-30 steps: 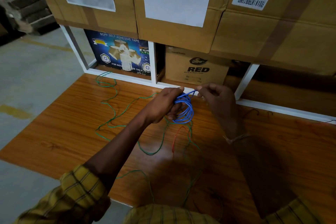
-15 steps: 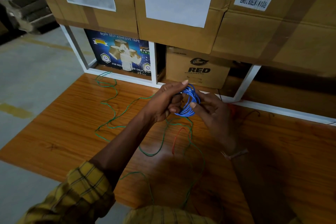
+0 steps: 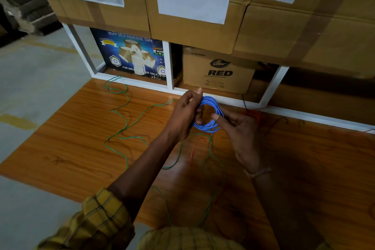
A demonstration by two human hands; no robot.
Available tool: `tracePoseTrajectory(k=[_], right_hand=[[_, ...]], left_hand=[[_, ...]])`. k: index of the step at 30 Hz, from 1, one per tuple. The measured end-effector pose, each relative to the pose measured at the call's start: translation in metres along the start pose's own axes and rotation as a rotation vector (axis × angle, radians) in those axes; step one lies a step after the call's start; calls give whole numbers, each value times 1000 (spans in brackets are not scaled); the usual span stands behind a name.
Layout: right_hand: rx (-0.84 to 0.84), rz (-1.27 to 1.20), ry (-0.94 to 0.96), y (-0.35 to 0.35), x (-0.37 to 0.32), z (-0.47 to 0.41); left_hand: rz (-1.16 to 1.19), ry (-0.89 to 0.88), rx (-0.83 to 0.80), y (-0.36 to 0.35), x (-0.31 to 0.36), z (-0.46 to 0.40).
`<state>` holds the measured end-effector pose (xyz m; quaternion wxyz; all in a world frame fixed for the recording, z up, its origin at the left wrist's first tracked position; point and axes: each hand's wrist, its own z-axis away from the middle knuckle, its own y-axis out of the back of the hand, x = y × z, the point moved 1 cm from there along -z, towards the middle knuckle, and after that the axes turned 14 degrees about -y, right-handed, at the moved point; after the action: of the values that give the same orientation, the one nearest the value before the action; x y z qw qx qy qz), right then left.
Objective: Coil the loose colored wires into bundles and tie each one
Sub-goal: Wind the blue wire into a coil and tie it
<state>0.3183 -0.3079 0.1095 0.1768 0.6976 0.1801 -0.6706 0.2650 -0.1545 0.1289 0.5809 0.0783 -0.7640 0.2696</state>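
- Left hand [image 3: 187,115] grips the blue wire coil [image 3: 210,114] at the coil's 9 o'clock side, fingers curled round the bunched loops; this pinch should stay firm so the turns do not spring apart.
- Blue wire coil hangs above the wooden table [image 3: 67,144], held between both hands, its free end poking out near 5 o'clock; that tail likely needs wrapping round the loops and tucking through to tie.
- Right hand [image 3: 238,134] holds the coil at 3 o'clock, thumb up against the strands.
- Green wire [image 3: 125,138] sprawls loose at the table's 9 o'clock; a red wire [image 3: 192,151] lies under the hands.
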Motion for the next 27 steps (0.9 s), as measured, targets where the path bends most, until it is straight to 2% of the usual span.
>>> tracePoseTrajectory(k=[4, 10, 15, 20, 27], right_hand=[[54, -72, -134, 5, 27, 9], [92, -102, -273, 19, 53, 16], [129, -55, -303, 30, 66, 21], [215, -20, -278, 51, 70, 23], [297, 70, -245, 91, 71, 16]], left_hand=[[-43, -35, 80, -2, -30, 15], [-2, 41, 124, -11, -65, 37], [-49, 76, 203, -25, -76, 41], [6, 130, 258, -53, -82, 39], [5, 96, 258, -94, -101, 32]])
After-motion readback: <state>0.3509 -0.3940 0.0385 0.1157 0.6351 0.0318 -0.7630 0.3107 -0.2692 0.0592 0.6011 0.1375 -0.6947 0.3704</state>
